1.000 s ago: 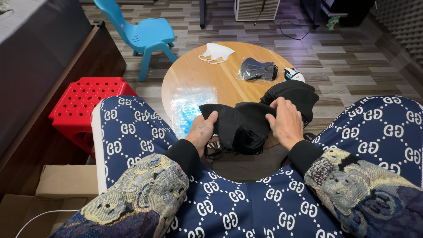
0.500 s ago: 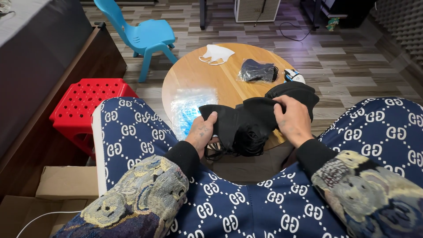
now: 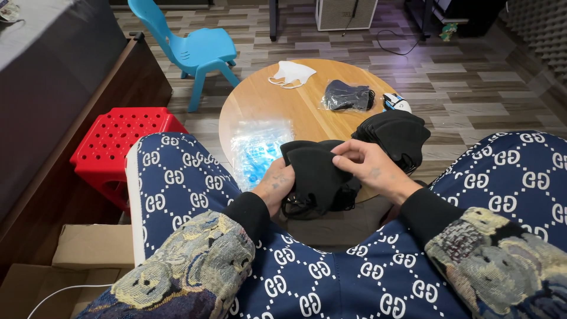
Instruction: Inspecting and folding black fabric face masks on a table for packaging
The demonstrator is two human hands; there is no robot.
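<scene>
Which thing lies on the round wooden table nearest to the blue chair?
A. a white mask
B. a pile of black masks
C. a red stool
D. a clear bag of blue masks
A: the white mask lies at the far edge of the round table, on the side of the blue chair; the other things lie nearer the person.

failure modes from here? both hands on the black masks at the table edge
1. The black masks sit in a bunch between left hand and right hand; peeling one may drag extras.
2. The stack of black masks overhangs the round table edge and could slide off.
</scene>
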